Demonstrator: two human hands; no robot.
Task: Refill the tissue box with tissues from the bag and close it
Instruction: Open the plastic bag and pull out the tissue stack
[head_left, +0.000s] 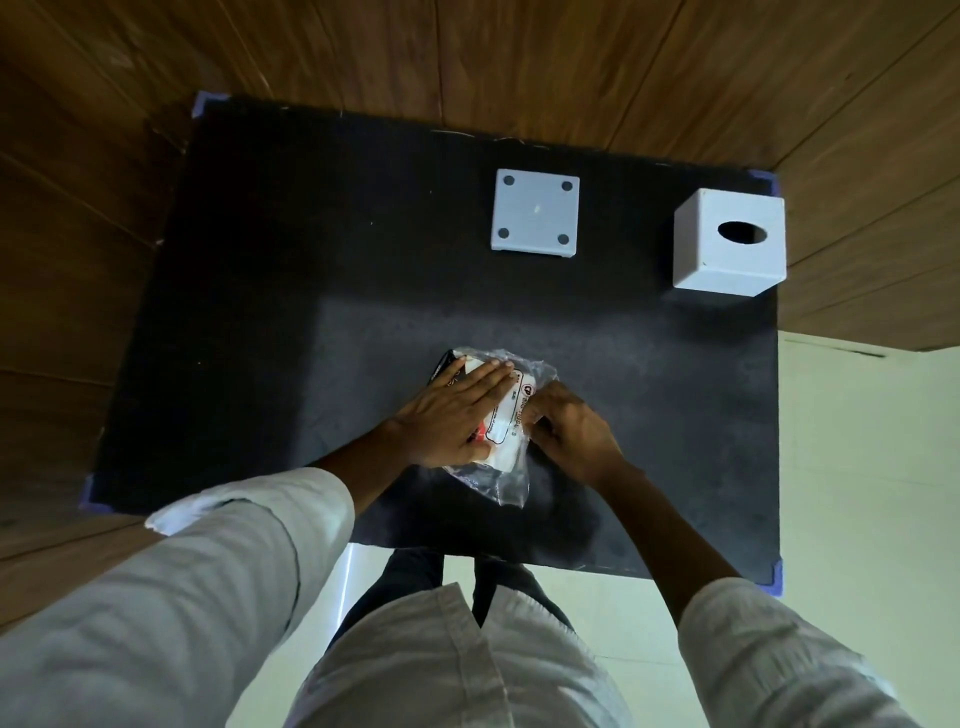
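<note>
A clear plastic bag of white tissues (501, 431) with a printed label lies near the middle front of the black table (322, 291). My left hand (452, 413) rests flat on top of the bag with fingers stretched out. My right hand (569, 428) pinches the bag's right edge with curled fingers. The white tissue box cover (727, 241), with its oval slot facing up, stands at the back right. The box's flat white base plate (535, 218) with dark round pads at its corners lies apart from it at the back centre.
Wood panel walls (571, 57) close in the table at the back and left. Blue corner guards (776, 579) mark the table corners. A pale tiled floor (862, 467) lies to the right and in front, where my legs stand.
</note>
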